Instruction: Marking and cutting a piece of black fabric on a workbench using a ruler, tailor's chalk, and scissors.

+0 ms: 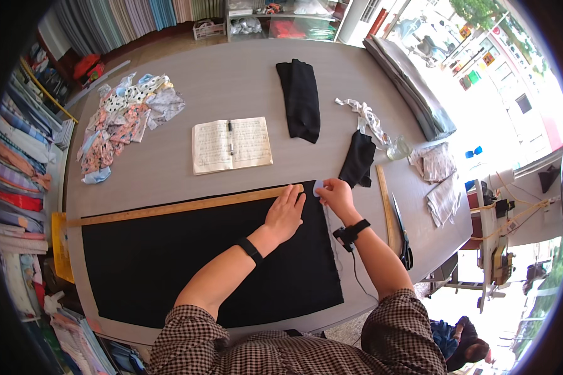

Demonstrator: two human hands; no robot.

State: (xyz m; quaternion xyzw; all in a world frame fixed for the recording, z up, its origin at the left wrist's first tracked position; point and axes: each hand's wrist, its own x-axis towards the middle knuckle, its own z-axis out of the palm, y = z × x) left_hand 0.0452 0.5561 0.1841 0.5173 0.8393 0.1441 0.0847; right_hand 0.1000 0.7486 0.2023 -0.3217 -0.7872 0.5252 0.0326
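Note:
A large piece of black fabric (178, 267) is spread flat at the table's near side. Along its far edge lies a long wooden ruler (192, 202). My left hand (284, 215) rests flat near the ruler's right end, its fingertips on the wood and the cloth. Between the thumb and fingers of my right hand (335, 197) is a pale blue piece of tailor's chalk (317, 188). The chalk is at the fabric's far right corner, just past the ruler's end. Each wrist wears a black band, and a cable hangs from the right one.
On the grey table (169, 61) lie an open notebook (211, 145) with a pen, folded black cloth (300, 101), a smaller black piece (358, 159), printed scraps (122, 119), a glass jar (399, 148), a second wooden ruler (385, 211) and fabric shears (403, 239). A person (469, 344) is at lower right.

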